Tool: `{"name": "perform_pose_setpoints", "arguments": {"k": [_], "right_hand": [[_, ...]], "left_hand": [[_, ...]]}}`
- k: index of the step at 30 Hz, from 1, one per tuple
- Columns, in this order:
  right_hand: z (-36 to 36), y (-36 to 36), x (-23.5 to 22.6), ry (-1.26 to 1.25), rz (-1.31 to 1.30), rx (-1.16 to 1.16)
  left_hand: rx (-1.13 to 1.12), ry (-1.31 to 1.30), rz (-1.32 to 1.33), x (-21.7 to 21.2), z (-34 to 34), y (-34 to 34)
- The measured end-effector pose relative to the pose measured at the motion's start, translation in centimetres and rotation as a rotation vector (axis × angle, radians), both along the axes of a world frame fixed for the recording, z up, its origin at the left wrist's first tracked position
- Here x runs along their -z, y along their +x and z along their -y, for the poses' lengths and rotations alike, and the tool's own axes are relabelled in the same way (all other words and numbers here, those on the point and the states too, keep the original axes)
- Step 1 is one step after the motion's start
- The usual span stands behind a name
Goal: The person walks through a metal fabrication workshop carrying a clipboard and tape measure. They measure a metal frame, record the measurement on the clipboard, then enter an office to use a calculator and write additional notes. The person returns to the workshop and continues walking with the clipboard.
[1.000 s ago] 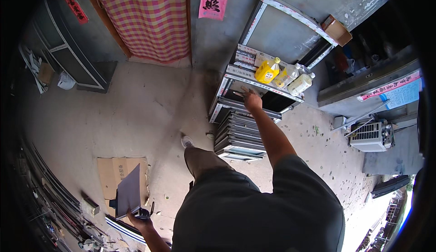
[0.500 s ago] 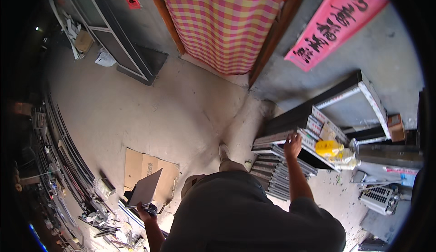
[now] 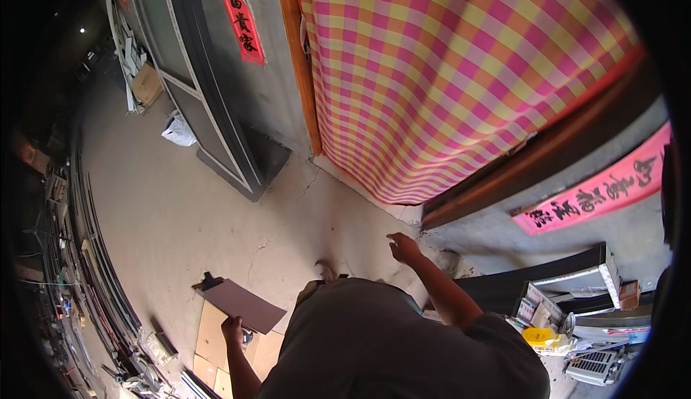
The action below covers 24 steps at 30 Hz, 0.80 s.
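At left, the left hand (image 3: 232, 329) grips the near edge of a dark clipboard (image 3: 248, 305), which is now turned flatter over the cardboard (image 3: 209, 336); its long axis runs from the clip at far left to its bare end at near right. The right hand (image 3: 404, 248) has left the frames (image 3: 493, 292) at right and hangs apart from them, seemingly empty, fingers loosely part-curled, so only the left is occupied.

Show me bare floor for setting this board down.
The widest bare floor lies between the long dark strips at left, the framed panel and the cardboard below the board in the left hand. It runs on toward the checked curtain, ahead of the shoe. Crowded: the left edge along those strips, and lower right around the yellow bottle.
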State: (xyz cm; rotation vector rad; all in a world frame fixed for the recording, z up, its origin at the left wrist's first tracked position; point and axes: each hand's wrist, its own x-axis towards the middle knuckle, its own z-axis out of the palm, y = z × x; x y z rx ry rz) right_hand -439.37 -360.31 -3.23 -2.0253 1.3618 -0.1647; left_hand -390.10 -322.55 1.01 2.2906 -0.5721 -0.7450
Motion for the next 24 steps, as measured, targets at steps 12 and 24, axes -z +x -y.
{"name": "perform_pose_setpoints", "arguments": {"k": [12,24], "right_hand": [[33.8,22.8,-12.2,-0.456,0.440,-0.198],[77.2,4.1,-16.5,-0.747,0.581,0.444]], "left_hand": [[0.759,0.840,0.023,1.9,31.5,8.9],[0.949,1.043,-0.088,2.3,60.2,-1.9]]}}
